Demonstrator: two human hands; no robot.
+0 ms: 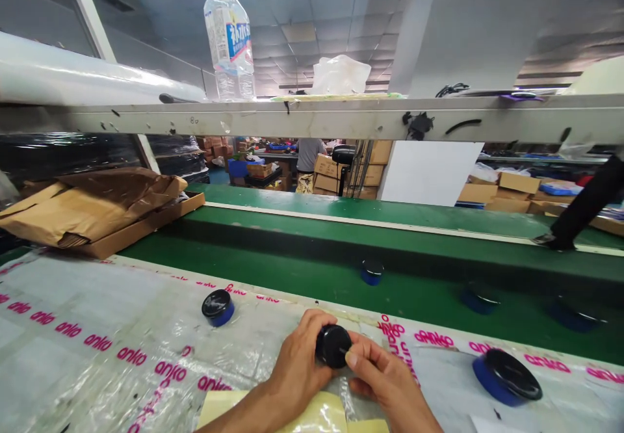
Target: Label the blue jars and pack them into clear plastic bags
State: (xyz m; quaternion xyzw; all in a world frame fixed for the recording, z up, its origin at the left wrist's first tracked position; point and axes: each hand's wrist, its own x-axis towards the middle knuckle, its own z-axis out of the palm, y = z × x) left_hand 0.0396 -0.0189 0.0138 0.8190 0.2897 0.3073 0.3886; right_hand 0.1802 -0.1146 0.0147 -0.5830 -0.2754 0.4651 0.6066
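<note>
1. Head view: my left hand (295,369) curls around a black container (334,346) above the bench (117,319)
2. My right hand (387,376) pinches narrowly at its face
3. Open room lies left, before another container (218,307) near the bench edge

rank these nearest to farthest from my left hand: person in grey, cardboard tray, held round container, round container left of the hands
From the left hand:
1. held round container, in its grasp
2. left round container, on the printed plastic
3. cardboard tray, far left
4. person in grey, background
</note>
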